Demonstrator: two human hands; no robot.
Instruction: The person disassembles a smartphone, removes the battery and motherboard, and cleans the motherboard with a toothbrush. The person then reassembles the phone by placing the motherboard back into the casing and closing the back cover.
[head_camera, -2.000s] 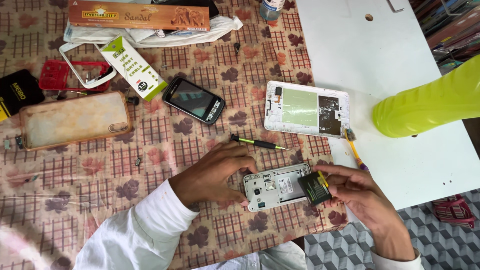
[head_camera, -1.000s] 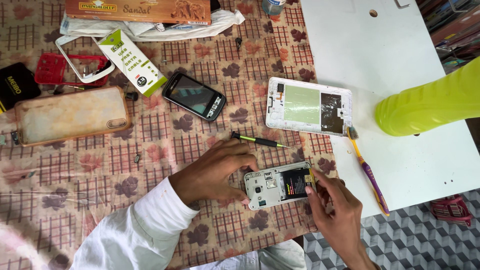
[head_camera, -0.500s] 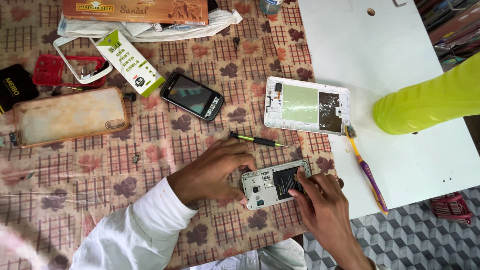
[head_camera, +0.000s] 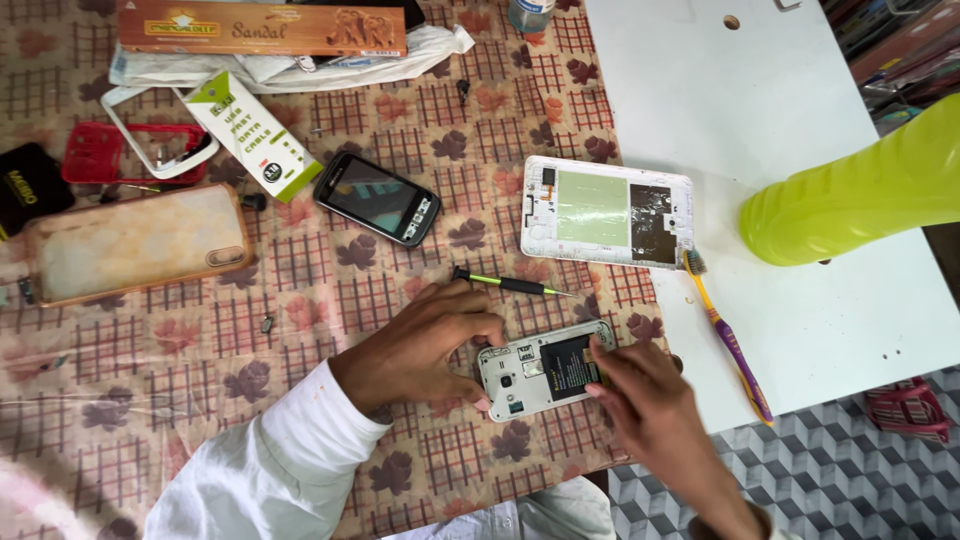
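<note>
A small white phone (head_camera: 520, 380) lies back-up near the table's front edge with its cover off. A dark battery (head_camera: 568, 366) sits in its bay. My left hand (head_camera: 425, 345) holds the phone's left end, fingers curled over its top edge. My right hand (head_camera: 650, 410) rests on the right end, fingertips pressing on the battery. A green-handled screwdriver (head_camera: 505, 284) lies just beyond the phone. The white back cover (head_camera: 605, 212), inside up, lies farther back.
A black phone (head_camera: 377, 198), an orange-tinted phone case (head_camera: 135, 243), a green and white box (head_camera: 252, 122), a red tray (head_camera: 95, 155) and a long brown box (head_camera: 260, 27) lie on the patterned cloth. A toothbrush (head_camera: 728, 340) and a yellow-green plastic object (head_camera: 860, 195) sit on the white board (head_camera: 750, 110).
My right hand brought the battery down from beside the phone into its bay and now presses on it. My left hand has stayed on the phone.
</note>
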